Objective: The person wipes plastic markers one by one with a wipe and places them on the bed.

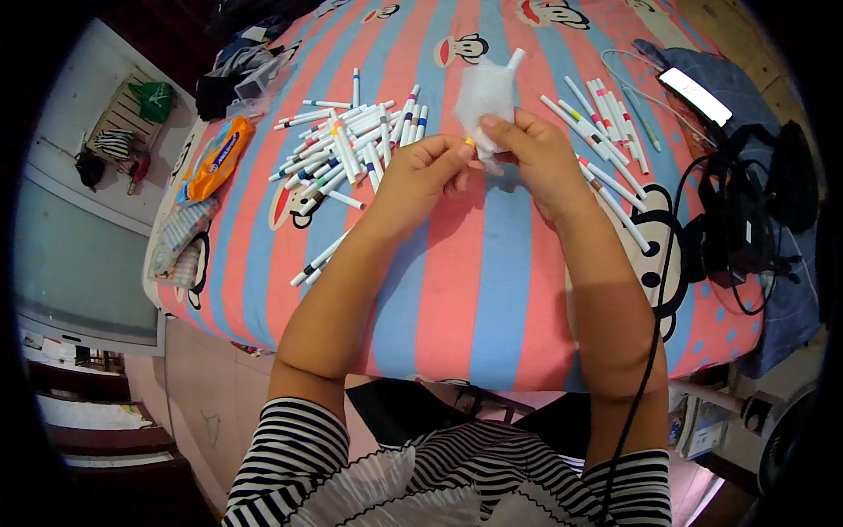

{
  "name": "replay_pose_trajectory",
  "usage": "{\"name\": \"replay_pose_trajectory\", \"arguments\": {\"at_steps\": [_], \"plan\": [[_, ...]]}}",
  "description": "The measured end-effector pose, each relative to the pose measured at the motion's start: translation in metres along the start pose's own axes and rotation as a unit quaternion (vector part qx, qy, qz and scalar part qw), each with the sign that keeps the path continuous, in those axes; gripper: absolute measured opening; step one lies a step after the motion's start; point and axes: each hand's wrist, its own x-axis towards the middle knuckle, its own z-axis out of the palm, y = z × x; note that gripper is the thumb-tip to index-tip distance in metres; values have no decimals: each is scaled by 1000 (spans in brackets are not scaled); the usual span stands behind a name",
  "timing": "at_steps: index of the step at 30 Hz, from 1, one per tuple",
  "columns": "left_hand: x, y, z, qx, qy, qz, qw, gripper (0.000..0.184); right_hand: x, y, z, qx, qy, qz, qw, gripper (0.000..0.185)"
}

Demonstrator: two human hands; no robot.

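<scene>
Taking the two hands as the clock's centre, an orange packet (218,161) is lying far off at nine o'clock on the striped bedsheet (448,281), with a clear plastic box (260,81) sitting beyond it towards ten. Nearer, still at nine o'clock, a jumbled pile of white markers (338,145) with coloured bands is spreading close to the left wrist, and a few stray markers (318,256) are resting by the left forearm at eight.

The left hand (426,171) is pinching a yellow-ended marker (471,141), its thumb and forefinger clamping on the yellow end while the other fingers are curling inward. The right hand (536,154) is gripping a thin white wipe (483,92), its thumb and fingers closing on the lower part. A white barrel end (516,59) is jutting from the wipe towards one o'clock, lining up with the yellow end; the wipe is hiding the stretch between.

At three o'clock, a looser group of markers (606,119) is lying slantwise. A phone (695,97) is glowing between two and three, and a black power adapter (742,241) is resting towards four.
</scene>
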Motion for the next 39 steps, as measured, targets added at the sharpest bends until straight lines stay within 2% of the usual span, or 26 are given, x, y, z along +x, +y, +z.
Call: {"name": "replay_pose_trajectory", "arguments": {"at_steps": [7,10,16,19,20,23,26,32,39], "plan": [[-3,-1,6,32,-1,-16,999,16,4,-10,-16,63,100,-48,992,29],[-4,-1,8,32,-5,12,999,13,6,-14,-24,92,166,-25,982,30],[-1,-9,5,94,21,49,994,13,4,-14,-20,104,105,-18,989,24],[-4,-2,10,104,77,55,990,16,4,-6,-9,61,64,-6,996,28],[-3,-3,10,104,84,70,989,16,3,-1,-8,47,14,19,999,29],[0,-11,7,108,104,96,984,16,-5,-3,5,7,-16,28,999,27],[1,-12,6,119,107,88,983,16,-2,-5,-1,-38,10,19,999,27],[-1,-7,6,111,97,84,985,15,9,-10,-27,88,116,-32,989,26],[-3,-1,6,120,104,63,985,12,6,-20,-32,92,135,-40,986,27]]}}
